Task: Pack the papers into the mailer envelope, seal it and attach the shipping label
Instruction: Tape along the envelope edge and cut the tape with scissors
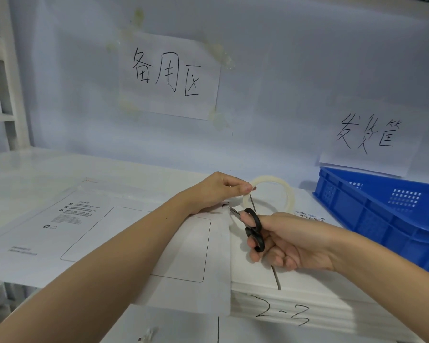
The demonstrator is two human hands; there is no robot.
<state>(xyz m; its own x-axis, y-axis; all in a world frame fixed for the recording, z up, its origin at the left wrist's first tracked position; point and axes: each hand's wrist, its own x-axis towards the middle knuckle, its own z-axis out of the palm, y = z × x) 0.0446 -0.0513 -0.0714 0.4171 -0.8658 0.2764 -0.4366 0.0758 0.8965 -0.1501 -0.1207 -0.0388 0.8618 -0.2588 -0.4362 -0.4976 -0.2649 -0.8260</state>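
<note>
Two hands over the flat white mailer envelope (104, 233) on the table: left hand (216, 191) pinching the tape roll (268, 191), right hand (290, 241) gripping black scissors (253, 227) beside it.

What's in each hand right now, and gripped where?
Right hand: black scissors, fingers through the handle loops, blades pointing at the tape. Left hand: tape roll, pinched at its near-left rim above the mailer envelope.

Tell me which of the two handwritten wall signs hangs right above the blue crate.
The right-hand sign, set lower on the wall, just over the blue crate. The other sign hangs higher, left of centre.
</note>
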